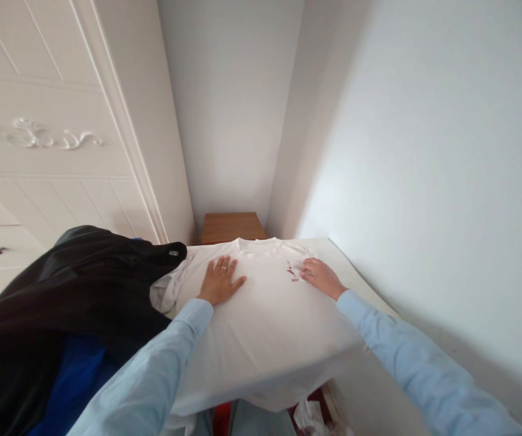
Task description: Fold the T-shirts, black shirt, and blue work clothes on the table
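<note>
A white T-shirt [261, 315] lies spread on a white tabletop [345, 266], its neckline at the far edge and its hem hanging over the near edge. My left hand [220, 280] rests flat on the upper left of the shirt, fingers spread, with a ring on one finger. On the upper right, my right hand [322, 277] touches the shirt beside a small red print [292, 272], partly covering it. The fingers of that hand are close together and bent, and I cannot make out whether they pinch any cloth.
Black clothing [88, 284] and blue fabric [77, 369] are heaped at the left. A white wardrobe [61, 109] stands behind them, a brown wooden surface [234, 227] beyond the table. Walls border the back and right. White crumpled material [309, 416] shows below.
</note>
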The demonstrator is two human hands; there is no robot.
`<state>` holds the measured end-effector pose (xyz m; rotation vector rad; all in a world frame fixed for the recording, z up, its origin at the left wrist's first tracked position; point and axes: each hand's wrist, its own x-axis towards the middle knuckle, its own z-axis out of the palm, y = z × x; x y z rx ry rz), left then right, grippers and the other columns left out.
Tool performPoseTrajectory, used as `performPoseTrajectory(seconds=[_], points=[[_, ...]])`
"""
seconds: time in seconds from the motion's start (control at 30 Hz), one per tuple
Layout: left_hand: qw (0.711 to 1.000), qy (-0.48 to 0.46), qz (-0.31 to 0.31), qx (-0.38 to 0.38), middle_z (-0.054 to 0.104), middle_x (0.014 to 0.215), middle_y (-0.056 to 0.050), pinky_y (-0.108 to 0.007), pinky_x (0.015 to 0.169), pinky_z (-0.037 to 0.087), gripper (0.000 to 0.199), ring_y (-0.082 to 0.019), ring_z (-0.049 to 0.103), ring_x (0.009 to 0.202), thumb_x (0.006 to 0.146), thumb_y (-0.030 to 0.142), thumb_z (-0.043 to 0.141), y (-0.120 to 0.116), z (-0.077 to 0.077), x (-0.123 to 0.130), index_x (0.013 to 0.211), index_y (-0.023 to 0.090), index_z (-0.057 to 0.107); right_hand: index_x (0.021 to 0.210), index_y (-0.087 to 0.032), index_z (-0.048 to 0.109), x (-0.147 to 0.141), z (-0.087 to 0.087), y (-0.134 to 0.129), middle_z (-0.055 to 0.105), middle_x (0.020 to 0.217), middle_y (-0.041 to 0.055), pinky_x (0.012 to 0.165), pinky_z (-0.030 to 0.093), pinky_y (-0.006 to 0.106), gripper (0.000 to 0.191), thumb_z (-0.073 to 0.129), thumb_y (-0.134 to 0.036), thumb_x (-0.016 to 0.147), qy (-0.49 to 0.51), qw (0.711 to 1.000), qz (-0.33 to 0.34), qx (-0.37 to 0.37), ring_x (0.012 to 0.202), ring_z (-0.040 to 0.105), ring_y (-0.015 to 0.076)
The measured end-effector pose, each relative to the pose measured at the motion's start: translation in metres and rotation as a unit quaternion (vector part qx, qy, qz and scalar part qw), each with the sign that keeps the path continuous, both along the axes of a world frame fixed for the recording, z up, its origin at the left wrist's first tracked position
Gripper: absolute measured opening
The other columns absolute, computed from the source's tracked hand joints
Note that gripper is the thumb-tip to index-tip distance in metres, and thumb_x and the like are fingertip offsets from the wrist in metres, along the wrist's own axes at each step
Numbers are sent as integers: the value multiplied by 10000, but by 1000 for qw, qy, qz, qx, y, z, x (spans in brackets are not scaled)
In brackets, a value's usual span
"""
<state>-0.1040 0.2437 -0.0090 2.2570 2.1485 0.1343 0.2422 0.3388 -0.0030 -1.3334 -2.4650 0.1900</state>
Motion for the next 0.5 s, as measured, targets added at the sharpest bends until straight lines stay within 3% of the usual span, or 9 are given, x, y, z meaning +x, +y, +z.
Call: performPoseTrajectory(seconds=[0.1,0.23,0.3,0.4,0.5], points=[[1000,7,0,2,277,1655,-172,-542,1239,144,752,-332,214,1546,1010,613,262,0,0,0,1576,125,353,890,-177,714,10,18,9,729,1099,135,977,492,401,213,508,-221,917,19,1000,-18,-8,1047,671,263],[1000,12,2,4,292,1650,-167,-542,1240,146,749,-333,229,1542,1011,609,255,-1,2,1,1576,128,357,879,-200,690,28,48,27,747,956,86,878,515,360,253,459,-288,930,102,990,-97,2,925,682,233],[1000,8,3,4,290,1650,-169,-543,1240,149,749,-334,231,1541,1011,605,259,-1,3,2,1577,125,357,877,-205,678,29,55,26,737,923,73,855,514,357,276,460,-359,947,106,990,-98,-6,893,675,231],[1000,0,1,11,297,1644,-179,-550,1238,155,744,-339,237,1539,1008,599,274,-1,3,2,1571,122,371,957,-193,681,17,45,9,721,1009,89,847,516,359,267,638,-442,869,57,996,-40,-56,913,671,246],[1000,-3,3,17,311,1639,-179,-551,1235,159,734,-342,248,1534,1005,597,292,-1,2,2,1565,132,387,971,-191,691,-2,24,-12,696,1087,113,916,492,382,228,711,-370,831,-21,998,13,-63,1024,650,272]])
